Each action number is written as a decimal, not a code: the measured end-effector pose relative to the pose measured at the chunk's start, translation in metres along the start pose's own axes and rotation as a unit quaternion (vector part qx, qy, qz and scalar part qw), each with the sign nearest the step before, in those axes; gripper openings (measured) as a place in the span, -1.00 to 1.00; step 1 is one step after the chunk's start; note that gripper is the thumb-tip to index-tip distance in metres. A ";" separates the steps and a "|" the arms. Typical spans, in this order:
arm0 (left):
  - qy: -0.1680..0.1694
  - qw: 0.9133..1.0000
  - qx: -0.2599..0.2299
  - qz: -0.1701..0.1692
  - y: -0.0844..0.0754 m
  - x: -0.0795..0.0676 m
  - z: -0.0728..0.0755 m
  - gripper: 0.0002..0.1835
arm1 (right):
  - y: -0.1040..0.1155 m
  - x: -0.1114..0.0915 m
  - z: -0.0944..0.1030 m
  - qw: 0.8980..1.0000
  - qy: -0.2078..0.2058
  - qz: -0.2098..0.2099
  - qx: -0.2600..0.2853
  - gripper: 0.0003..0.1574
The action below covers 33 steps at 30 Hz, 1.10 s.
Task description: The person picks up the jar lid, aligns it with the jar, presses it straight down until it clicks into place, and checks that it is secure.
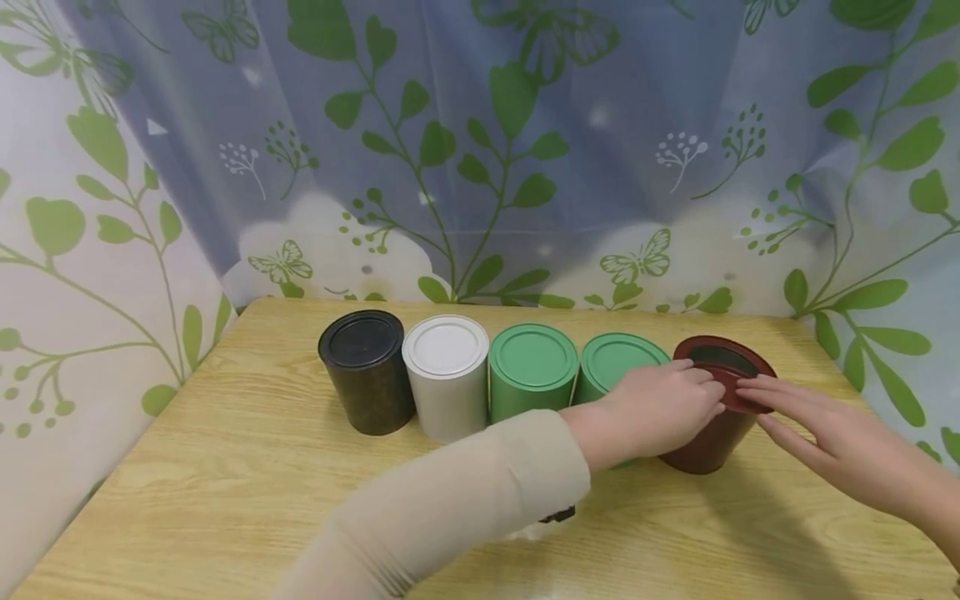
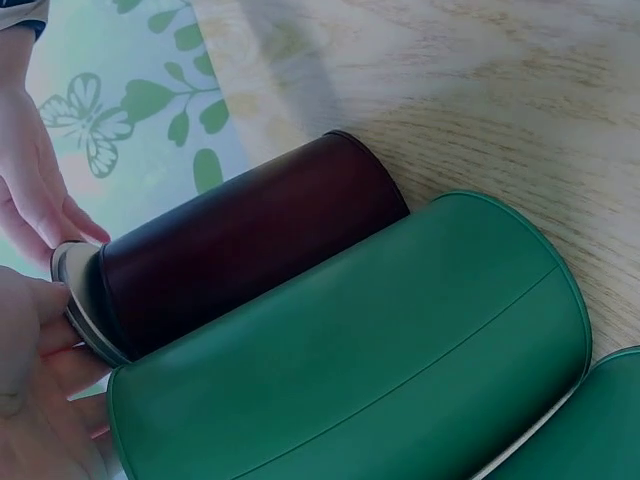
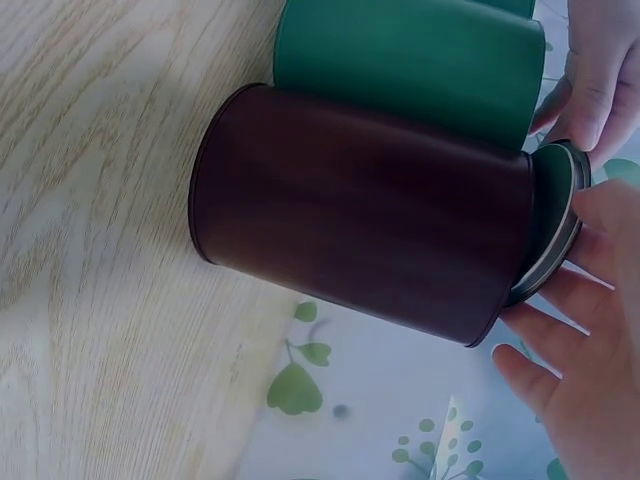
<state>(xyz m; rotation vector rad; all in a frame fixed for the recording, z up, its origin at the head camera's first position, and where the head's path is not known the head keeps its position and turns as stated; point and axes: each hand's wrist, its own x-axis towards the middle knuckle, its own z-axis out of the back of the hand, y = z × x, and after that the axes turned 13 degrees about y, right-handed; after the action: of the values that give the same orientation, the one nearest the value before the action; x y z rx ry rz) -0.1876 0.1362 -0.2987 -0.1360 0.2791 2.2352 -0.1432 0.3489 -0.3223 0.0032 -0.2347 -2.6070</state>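
Observation:
A dark red cylindrical canister point(image 1: 705, 442) stands at the right end of a row. Its round lid point(image 1: 729, 387) sits tilted at the mouth, with a dark opening showing behind it. In the right wrist view the lid's far side is lifted off the rim, leaving a wedge-shaped gap. My left hand point(image 1: 660, 408) reaches across and grips the lid's left edge. From the other side my right hand point(image 1: 847, 437) pinches the lid's right edge, thumb and fingers around it. Beside the left hand is a green canister point(image 2: 340, 350) with its lid on.
Left of the red canister stand two lidded green canisters point(image 1: 534, 358), a white one point(image 1: 446, 392) and a black one point(image 1: 371, 383), side by side. They stand on a wood-grain table point(image 1: 225, 467) against a leaf-patterned curtain point(image 1: 480, 167). My left sleeve point(image 1: 465, 500) crosses in front.

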 end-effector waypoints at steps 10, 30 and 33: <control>0.016 1.000 0.015 0.016 0.000 0.016 0.000 -0.62 | -0.004 0.010 0.005 0.999 0.027 -0.024 0.024 -0.46; 0.099 0.990 -0.037 0.088 0.000 0.044 -0.003 -0.45 | -0.015 0.031 0.012 0.986 0.123 -0.045 0.103 -0.26; 0.100 0.991 -0.046 0.080 0.002 0.046 -0.003 -0.47 | -0.015 0.032 0.014 0.984 0.133 -0.054 0.109 -0.23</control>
<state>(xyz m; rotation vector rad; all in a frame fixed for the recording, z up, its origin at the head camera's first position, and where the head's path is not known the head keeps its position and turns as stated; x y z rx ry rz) -0.2179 0.1688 -0.3100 -0.4005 0.3046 2.3983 -0.1790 0.3475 -0.3099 0.4505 -0.4300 -2.6377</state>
